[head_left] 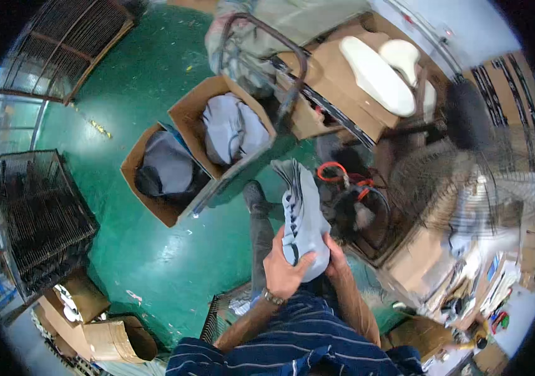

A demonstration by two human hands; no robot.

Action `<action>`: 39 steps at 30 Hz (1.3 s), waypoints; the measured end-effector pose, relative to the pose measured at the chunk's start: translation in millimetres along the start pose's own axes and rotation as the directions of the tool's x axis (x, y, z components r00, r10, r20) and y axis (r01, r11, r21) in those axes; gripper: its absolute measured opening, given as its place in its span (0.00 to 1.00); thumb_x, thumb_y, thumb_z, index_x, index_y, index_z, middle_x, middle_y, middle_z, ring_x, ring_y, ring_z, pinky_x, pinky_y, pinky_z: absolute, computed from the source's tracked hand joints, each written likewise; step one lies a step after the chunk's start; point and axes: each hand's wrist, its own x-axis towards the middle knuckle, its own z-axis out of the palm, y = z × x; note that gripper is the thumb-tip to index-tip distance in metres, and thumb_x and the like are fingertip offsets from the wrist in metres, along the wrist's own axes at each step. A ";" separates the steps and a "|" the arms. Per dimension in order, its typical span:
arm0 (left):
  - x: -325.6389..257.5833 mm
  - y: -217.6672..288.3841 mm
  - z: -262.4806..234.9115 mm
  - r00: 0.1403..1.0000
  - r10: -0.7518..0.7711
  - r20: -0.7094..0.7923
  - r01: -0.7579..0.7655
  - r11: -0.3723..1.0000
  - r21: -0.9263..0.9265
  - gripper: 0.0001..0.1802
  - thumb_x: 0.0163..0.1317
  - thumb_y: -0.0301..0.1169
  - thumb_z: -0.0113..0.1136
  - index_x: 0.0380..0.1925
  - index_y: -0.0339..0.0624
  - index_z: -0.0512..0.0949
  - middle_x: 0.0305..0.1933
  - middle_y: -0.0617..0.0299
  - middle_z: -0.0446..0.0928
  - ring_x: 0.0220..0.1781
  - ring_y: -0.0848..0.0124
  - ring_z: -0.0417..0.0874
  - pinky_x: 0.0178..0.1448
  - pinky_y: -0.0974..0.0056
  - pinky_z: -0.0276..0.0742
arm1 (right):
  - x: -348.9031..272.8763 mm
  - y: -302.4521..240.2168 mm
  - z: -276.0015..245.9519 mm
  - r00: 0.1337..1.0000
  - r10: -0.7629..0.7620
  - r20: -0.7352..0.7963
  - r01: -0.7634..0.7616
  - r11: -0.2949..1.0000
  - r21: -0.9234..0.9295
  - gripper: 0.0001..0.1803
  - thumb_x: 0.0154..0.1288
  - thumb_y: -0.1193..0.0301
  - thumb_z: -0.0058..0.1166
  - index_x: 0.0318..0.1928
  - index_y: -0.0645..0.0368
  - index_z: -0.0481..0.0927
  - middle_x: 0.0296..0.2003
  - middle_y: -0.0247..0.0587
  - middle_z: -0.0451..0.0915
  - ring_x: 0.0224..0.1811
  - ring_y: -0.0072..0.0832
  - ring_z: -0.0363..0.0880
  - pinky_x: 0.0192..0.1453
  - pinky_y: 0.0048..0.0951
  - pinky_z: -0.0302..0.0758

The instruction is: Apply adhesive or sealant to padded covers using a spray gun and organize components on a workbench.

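Note:
In front of my body I hold a thick stack of grey, flexible cut pieces (308,207), with dark gaps and curved edges along its left side. My left hand (285,268) grips the near left side, its thumb lying across the stack. My right hand (338,255) closes round the near right side, its fingers partly hidden. The far end of the layers fans apart. Beyond the stack, to the left, similar grey pieces (225,128) fill one open cardboard box (187,109). A second box (134,164) beside it holds more grey and dark pieces (168,164).
White shaped pieces (377,75) lie on cardboard at the far right. A blurred fan (440,182) stands at right, near an orange-red cable (332,166). Dark wire racks (42,219) line the left. A cluttered bench (462,288) is at near right, cardboard boxes (114,338) at near left.

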 end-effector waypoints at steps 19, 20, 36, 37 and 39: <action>-125.6 -6.2 246.3 0.309 0.040 0.950 0.633 0.737 -0.237 0.51 0.70 0.74 0.42 0.78 0.46 0.62 0.77 0.56 0.68 0.72 0.55 0.73 0.75 0.48 0.70 | -361.2 -3.7 -104.9 0.608 -0.525 -0.596 0.766 0.586 0.264 0.27 0.59 0.73 0.66 0.58 0.70 0.80 0.51 0.50 0.86 0.46 0.40 0.88 0.55 0.44 0.84; -135.8 -1.2 261.1 0.278 0.024 0.960 0.631 0.750 -0.201 0.51 0.70 0.74 0.42 0.78 0.46 0.62 0.77 0.56 0.68 0.72 0.55 0.73 0.75 0.48 0.70 | -372.9 2.6 -113.4 0.528 -0.558 -0.640 0.831 0.493 0.256 0.28 0.58 0.72 0.67 0.59 0.70 0.79 0.51 0.50 0.86 0.46 0.39 0.88 0.55 0.44 0.84; -376.8 24.6 470.5 -0.033 -0.056 0.998 0.550 0.832 0.065 0.49 0.70 0.70 0.49 0.75 0.42 0.63 0.73 0.55 0.72 0.70 0.57 0.77 0.73 0.50 0.74 | -458.6 67.9 -303.1 0.223 -0.679 -0.700 0.719 -0.370 0.588 0.46 0.74 0.31 0.40 0.75 0.55 0.69 0.72 0.49 0.72 0.71 0.50 0.74 0.76 0.54 0.68; -395.4 22.0 490.9 -0.014 -0.047 0.999 0.559 0.828 0.047 0.48 0.70 0.70 0.50 0.75 0.42 0.63 0.73 0.55 0.73 0.69 0.57 0.77 0.73 0.51 0.74 | -463.9 62.3 -327.3 0.202 -0.659 -0.725 0.727 -0.395 0.562 0.46 0.75 0.32 0.38 0.75 0.55 0.68 0.73 0.48 0.72 0.71 0.50 0.74 0.76 0.55 0.67; -433.6 6.5 535.4 0.008 -0.026 1.000 0.513 0.858 0.018 0.48 0.70 0.71 0.48 0.74 0.44 0.65 0.73 0.56 0.73 0.70 0.58 0.76 0.73 0.50 0.73 | -479.9 55.3 -376.8 0.198 -0.699 -0.687 0.651 -0.430 0.625 0.45 0.75 0.32 0.39 0.75 0.55 0.68 0.73 0.47 0.72 0.72 0.49 0.73 0.77 0.55 0.66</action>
